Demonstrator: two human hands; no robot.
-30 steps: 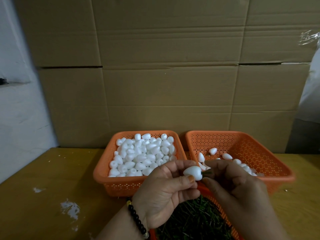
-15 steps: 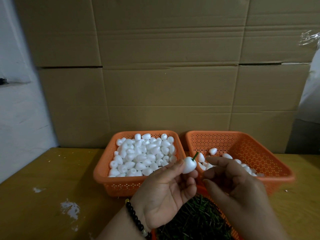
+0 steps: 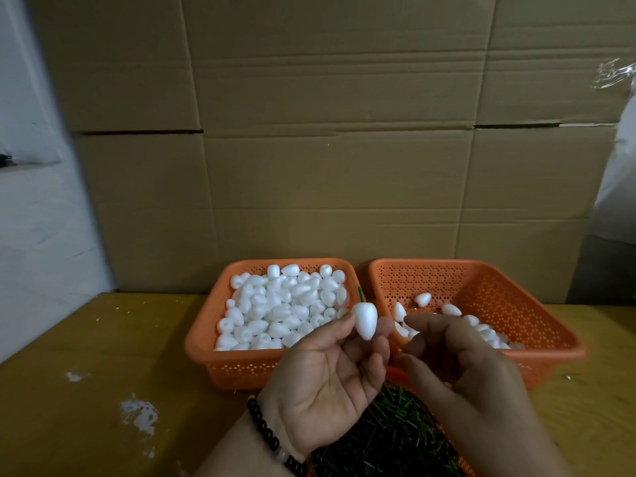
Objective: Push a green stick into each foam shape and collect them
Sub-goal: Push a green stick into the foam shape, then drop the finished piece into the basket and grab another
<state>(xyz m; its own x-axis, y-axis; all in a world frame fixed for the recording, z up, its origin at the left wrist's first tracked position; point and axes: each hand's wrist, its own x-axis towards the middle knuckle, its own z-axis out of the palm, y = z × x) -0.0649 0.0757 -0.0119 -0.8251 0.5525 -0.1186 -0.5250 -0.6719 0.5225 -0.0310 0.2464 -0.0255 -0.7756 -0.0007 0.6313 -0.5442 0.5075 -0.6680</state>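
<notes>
My left hand (image 3: pixel 327 380) pinches a white foam shape (image 3: pixel 365 320) between thumb and fingertips, palm up. A short green stick (image 3: pixel 361 293) pokes out of the shape's top. My right hand (image 3: pixel 461 380) hovers just to the right with fingers loosely curled and holds nothing. The left orange basket (image 3: pixel 203 342) is full of plain foam shapes (image 3: pixel 282 311). The right orange basket (image 3: pixel 550 325) holds several foam shapes (image 3: pixel 451 309) along its left part. A pile of green sticks (image 3: pixel 389 438) lies in a container below my hands.
The baskets stand side by side on a yellow-brown table (image 3: pixel 103 390) with white flecks. Large cardboard sheets (image 3: pixel 327 149) form a wall right behind the baskets. A white wall (image 3: pixel 34 201) is at the left.
My right hand has let go of the stick and drawn back a little. My left hand has turned the foam shape upright, so the stick now points up.
</notes>
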